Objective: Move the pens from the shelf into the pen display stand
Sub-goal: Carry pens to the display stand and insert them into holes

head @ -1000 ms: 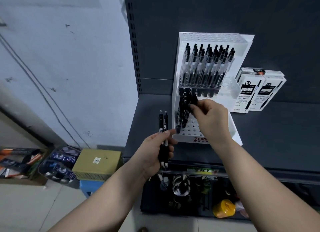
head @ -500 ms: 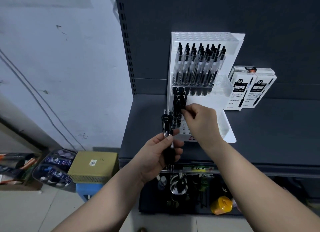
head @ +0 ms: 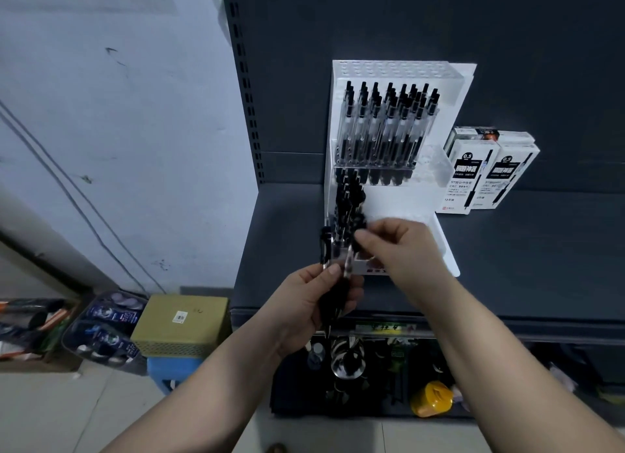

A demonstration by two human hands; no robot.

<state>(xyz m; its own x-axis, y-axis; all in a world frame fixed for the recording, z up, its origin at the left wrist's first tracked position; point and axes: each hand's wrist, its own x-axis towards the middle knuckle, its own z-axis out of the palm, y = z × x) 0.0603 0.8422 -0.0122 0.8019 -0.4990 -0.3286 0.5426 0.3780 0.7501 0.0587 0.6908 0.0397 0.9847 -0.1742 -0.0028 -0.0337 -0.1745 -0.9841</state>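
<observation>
A white pen display stand [head: 449, 121] stands on the dark shelf [head: 527, 266]. Its upper tier is full of black-capped pens [head: 389, 127]; several more fill the left of the lower tier [head: 348, 202]. My left hand [head: 314, 303] grips a small bunch of black pens [head: 333, 297] upright in front of the stand. My right hand [head: 402, 249] pinches the top of one pen [head: 350, 256] from that bunch, just above my left thumb.
Two white pen boxes [head: 490, 171] lean against the shelf back, right of the stand. On the floor at left sit a tan box [head: 182, 324] on a blue stool and packaged goods [head: 108, 334]. A lower shelf holds a yellow container [head: 431, 398].
My right hand has come down from the stand's lower tier to the bunch in my left hand and taken hold of one pen. The left hand rose slightly toward the stand.
</observation>
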